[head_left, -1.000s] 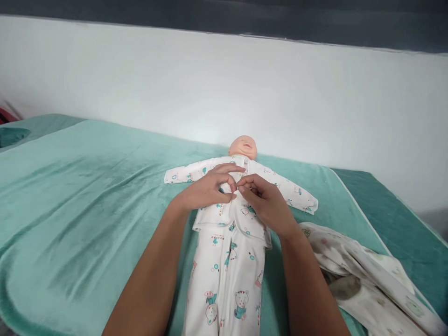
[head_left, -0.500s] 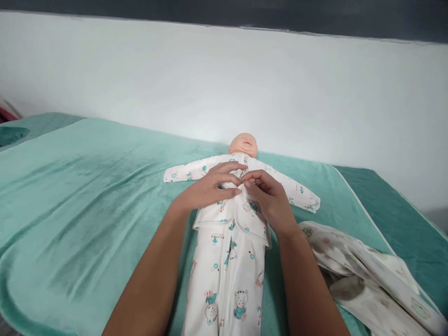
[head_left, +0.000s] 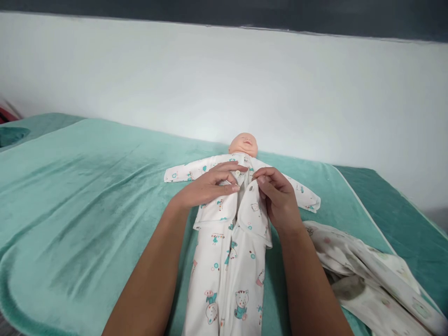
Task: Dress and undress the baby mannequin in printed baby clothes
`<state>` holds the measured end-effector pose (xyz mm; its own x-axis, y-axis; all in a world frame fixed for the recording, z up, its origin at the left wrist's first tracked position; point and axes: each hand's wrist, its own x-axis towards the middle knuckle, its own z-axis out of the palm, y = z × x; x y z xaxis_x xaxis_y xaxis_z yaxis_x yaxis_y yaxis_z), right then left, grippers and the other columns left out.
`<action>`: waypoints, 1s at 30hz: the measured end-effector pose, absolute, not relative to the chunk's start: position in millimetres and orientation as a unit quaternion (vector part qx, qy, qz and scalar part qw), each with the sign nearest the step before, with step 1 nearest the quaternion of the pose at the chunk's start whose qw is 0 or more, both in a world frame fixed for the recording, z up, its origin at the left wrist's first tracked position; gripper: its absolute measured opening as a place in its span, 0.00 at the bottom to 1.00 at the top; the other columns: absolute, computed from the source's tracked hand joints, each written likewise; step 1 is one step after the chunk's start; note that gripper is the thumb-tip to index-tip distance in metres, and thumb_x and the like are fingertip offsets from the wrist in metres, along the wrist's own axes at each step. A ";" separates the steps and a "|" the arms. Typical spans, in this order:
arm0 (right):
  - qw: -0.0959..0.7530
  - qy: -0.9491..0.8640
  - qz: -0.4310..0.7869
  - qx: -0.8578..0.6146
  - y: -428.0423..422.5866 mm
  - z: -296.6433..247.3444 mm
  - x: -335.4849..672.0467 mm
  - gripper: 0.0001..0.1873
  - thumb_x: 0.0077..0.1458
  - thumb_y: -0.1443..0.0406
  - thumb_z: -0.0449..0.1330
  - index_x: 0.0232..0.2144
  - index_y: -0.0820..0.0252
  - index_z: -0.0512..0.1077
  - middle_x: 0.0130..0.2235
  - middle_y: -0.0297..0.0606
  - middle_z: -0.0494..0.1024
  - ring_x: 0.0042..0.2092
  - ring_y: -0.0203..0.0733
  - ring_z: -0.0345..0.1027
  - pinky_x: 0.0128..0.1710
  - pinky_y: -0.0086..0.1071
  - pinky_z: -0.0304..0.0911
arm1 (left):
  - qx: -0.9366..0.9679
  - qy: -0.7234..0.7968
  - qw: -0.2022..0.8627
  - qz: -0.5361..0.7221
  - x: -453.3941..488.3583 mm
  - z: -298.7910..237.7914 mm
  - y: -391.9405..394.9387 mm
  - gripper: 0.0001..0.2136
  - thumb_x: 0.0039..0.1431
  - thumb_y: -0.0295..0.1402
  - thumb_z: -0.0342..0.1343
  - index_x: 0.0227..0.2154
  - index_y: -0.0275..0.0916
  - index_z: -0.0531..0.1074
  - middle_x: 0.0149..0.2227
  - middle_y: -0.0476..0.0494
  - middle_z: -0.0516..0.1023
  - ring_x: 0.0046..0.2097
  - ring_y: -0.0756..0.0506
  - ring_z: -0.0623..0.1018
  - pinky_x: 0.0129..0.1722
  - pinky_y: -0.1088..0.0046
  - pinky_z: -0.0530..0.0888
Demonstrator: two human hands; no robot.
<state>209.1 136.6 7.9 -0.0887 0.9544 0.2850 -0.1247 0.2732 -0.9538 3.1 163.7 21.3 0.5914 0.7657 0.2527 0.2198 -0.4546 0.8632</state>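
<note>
A baby doll (head_left: 244, 143) lies on its back, wearing a white printed baby jacket (head_left: 219, 212) and matching trousers (head_left: 241, 280). The jacket's front stands apart at chest height, its two edges separated. My left hand (head_left: 213, 184) rests on the left front panel, thumb and fingers holding its edge beside a small round button (head_left: 238, 173). Between the thumb and fingers of my right hand (head_left: 276, 191) is the upper edge of the other panel, pulled a little to the right. A small dark spot, perhaps a buttonhole or snap, shows on that panel.
A green plush blanket (head_left: 87, 210) lies under the doll. At the right, near my right forearm, is a crumpled pale printed cloth (head_left: 371, 280). Behind the doll rises a white wall (head_left: 210, 79). Darker green fabric (head_left: 392, 210) shows at the far right.
My right hand has moved slightly right, drawing its jacket panel away from the left one. The button by my left hand has come into view. My left hand has barely shifted.
</note>
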 end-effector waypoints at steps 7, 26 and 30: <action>0.604 -0.528 0.435 -0.409 140.9 5.1 208.6 0.11 0.59 0.55 0.60 0.32 0.55 0.71 0.27 0.29 0.64 0.25 0.33 0.49 0.25 0.30 0.47 | 0.633 0.424 0.392 0.515 7.8 7.5 171.2 0.10 0.54 0.33 0.59 0.24 0.40 0.63 0.56 0.47 0.76 0.55 0.41 0.75 0.55 0.61 0.69; 0.642 -0.464 0.240 -0.562 140.3 0.2 252.0 0.11 0.47 0.64 0.65 0.36 0.56 0.74 0.26 0.29 0.67 0.29 0.36 0.61 0.30 0.32 0.57 | 0.394 0.580 0.255 0.665 -19.5 -25.6 196.8 0.17 0.38 0.22 0.49 0.34 0.42 0.71 0.39 0.48 0.77 0.39 0.46 0.76 0.39 0.70 0.71; 0.692 -0.556 0.259 -0.382 119.6 61.7 240.0 0.11 0.61 0.56 0.59 0.44 0.48 0.74 0.53 0.40 0.75 0.54 0.47 0.70 0.47 0.41 0.66 | 0.413 0.554 0.277 0.668 -15.5 -22.5 199.2 0.13 0.45 0.26 0.54 0.36 0.43 0.72 0.42 0.47 0.77 0.47 0.44 0.77 0.46 0.67 0.73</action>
<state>240.0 119.6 61.7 0.2486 0.7824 0.5709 0.0660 0.5744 -0.8159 -15.5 199.2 -22.5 -0.5059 0.8269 0.2455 0.0880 -0.2336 0.9683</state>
